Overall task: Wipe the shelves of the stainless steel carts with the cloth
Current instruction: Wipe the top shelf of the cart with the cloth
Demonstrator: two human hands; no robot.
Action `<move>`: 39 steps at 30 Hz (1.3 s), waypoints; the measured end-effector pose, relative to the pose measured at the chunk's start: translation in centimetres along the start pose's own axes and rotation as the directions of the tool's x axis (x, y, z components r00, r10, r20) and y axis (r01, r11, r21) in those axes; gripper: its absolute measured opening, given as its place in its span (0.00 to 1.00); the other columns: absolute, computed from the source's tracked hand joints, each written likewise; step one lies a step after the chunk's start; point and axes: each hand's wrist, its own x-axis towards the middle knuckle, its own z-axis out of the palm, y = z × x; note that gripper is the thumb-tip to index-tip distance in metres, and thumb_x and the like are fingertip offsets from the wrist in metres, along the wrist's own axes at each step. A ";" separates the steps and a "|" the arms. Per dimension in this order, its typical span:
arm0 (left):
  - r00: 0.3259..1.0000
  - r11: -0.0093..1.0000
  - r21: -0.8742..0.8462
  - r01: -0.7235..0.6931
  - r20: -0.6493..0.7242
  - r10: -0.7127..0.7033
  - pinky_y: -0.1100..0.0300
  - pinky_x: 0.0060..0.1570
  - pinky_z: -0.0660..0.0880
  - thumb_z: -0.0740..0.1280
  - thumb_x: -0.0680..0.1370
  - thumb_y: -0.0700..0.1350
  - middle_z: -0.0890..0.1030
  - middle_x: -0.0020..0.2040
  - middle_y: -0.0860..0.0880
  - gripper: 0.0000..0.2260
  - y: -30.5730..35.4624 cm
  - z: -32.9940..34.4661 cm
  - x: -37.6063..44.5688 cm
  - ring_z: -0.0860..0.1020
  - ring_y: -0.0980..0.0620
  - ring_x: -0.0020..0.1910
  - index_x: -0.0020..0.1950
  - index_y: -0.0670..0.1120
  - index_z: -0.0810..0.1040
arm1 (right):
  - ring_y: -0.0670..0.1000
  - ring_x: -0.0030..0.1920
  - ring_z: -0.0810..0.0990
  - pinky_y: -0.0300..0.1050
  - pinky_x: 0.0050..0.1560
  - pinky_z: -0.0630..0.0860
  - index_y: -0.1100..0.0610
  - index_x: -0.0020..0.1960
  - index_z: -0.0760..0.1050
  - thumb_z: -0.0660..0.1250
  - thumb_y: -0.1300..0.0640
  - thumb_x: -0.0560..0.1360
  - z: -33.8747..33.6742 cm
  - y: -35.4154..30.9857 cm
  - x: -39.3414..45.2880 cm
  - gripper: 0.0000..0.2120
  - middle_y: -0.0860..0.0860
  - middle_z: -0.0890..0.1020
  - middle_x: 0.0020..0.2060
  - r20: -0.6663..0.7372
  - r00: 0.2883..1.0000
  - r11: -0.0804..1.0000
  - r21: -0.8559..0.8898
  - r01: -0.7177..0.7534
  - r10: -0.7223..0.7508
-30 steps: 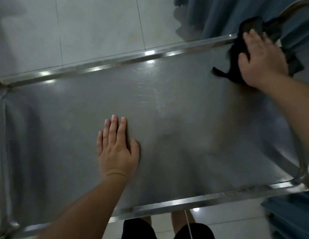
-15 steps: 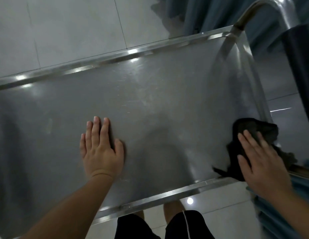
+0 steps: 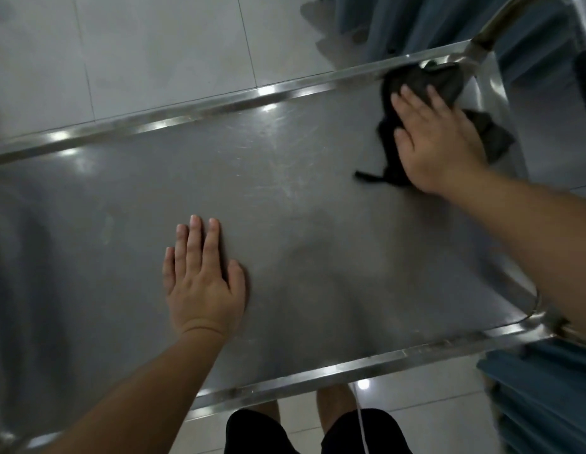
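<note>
The stainless steel cart's top shelf fills the view, with a raised shiny rim all round. My right hand lies flat on a dark crumpled cloth at the shelf's far right corner, pressing it onto the steel. Parts of the cloth stick out beyond the fingers and on both sides of the hand. My left hand rests palm down on the shelf near the front middle, fingers together, holding nothing.
The cart's curved handle rises at the far right corner. Blue curtain fabric hangs behind it and more blue fabric sits at the near right. Pale floor tiles lie beyond the far rim. My legs stand at the front rim.
My right hand has swept the cloth from the near right edge of the shelf back up to the far right corner. My left hand has stayed flat in place.
</note>
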 end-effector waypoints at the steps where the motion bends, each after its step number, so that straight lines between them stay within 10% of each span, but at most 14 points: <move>1: 1.000 1.000 0.000 -0.001 0.001 0.001 0.45 0.84 0.47 0.56 0.81 0.55 0.55 0.87 0.49 0.32 0.0 0.0 0.0 0.49 0.49 0.86 0.86 0.51 0.59 | 0.55 0.85 0.50 0.60 0.81 0.54 0.47 0.86 0.51 0.46 0.42 0.86 -0.5 -0.3 2.2 0.29 0.44 0.53 0.85 0.003 1.000 1.000 0.001 0.000 0.000; 8: 1.000 1.000 0.016 -0.007 -0.009 0.007 0.49 0.84 0.43 0.55 0.82 0.56 0.53 0.87 0.51 0.32 -0.5 0.3 0.0 0.46 0.53 0.86 0.87 0.54 0.56 | 0.55 0.85 0.51 0.61 0.81 0.56 0.46 0.86 0.52 0.47 0.42 0.84 -0.5 -1.9 3.8 0.31 0.44 0.54 0.85 -0.014 1.000 0.996 0.088 -0.023 0.025; 15: 0.999 1.000 0.012 -0.024 -0.020 0.025 0.50 0.84 0.43 0.55 0.82 0.57 0.54 0.87 0.51 0.32 -0.5 0.4 -0.4 0.47 0.52 0.86 0.86 0.53 0.57 | 0.59 0.81 0.65 0.63 0.69 0.69 0.52 0.82 0.66 0.56 0.49 0.83 3.5 -2.1 -15.0 0.27 0.49 0.68 0.81 -0.070 0.991 0.991 0.061 0.120 -0.115; 22: 1.000 1.000 -0.001 -0.019 -0.024 0.019 0.49 0.84 0.44 0.56 0.82 0.56 0.54 0.87 0.50 0.32 -0.3 0.4 -0.5 0.47 0.52 0.86 0.87 0.52 0.57 | 0.54 0.83 0.60 0.62 0.77 0.61 0.49 0.83 0.62 0.55 0.47 0.84 6.6 -1.5 -29.7 0.28 0.47 0.68 0.81 0.066 0.992 0.994 -0.003 0.107 -0.106; 39: 0.999 1.000 0.017 -0.014 -0.040 0.014 0.48 0.84 0.45 0.57 0.82 0.55 0.55 0.87 0.49 0.32 -0.1 0.4 -0.1 0.49 0.50 0.86 0.86 0.51 0.59 | 0.55 0.85 0.48 0.63 0.81 0.52 0.47 0.86 0.49 0.45 0.42 0.84 0.8 -10.8 5.2 0.32 0.45 0.52 0.85 -0.071 0.997 0.998 0.051 0.022 -0.018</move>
